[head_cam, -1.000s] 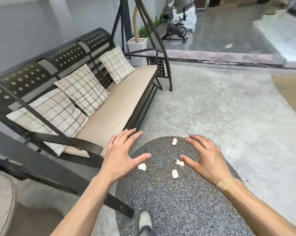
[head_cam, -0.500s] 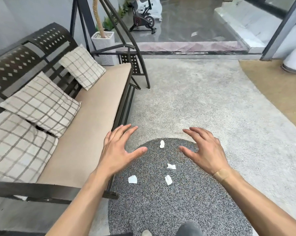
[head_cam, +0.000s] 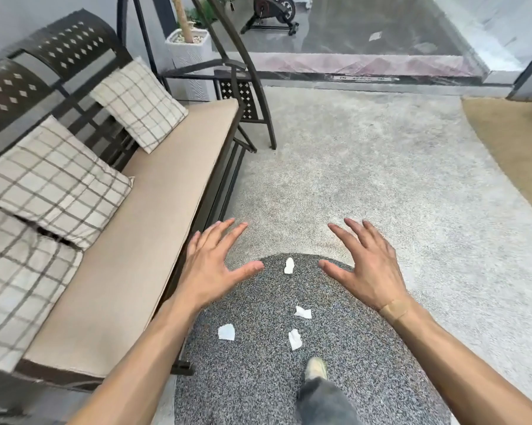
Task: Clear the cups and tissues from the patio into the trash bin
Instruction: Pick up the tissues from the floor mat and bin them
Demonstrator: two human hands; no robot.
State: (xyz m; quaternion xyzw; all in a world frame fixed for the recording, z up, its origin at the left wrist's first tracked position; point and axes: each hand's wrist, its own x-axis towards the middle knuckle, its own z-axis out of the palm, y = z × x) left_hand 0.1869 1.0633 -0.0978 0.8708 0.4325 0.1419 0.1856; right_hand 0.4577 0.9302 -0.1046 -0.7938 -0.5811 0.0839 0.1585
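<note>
Several crumpled white tissues lie on a dark speckled round patch of floor [head_cam: 258,378]: one at its far edge [head_cam: 288,265], one in the middle [head_cam: 303,312], one to the left [head_cam: 226,332] and one nearest me [head_cam: 294,339]. My left hand [head_cam: 211,266] hovers with fingers spread, left of the far tissue. My right hand [head_cam: 367,266] hovers with fingers spread to that tissue's right. Both hands hold nothing. No cup or trash bin is in view.
A metal swing bench [head_cam: 154,191] with a tan seat cushion and checked pillows [head_cam: 139,102] runs along the left. Its frame leg [head_cam: 267,124] stands ahead. My foot [head_cam: 315,368] is on the dark patch. A white planter [head_cam: 191,53] and an exercise bike [head_cam: 274,10] stand beyond.
I have stepped forward, so the tissues now lie closer under me and my foot has come into view. Both hands stay spread and empty.
</note>
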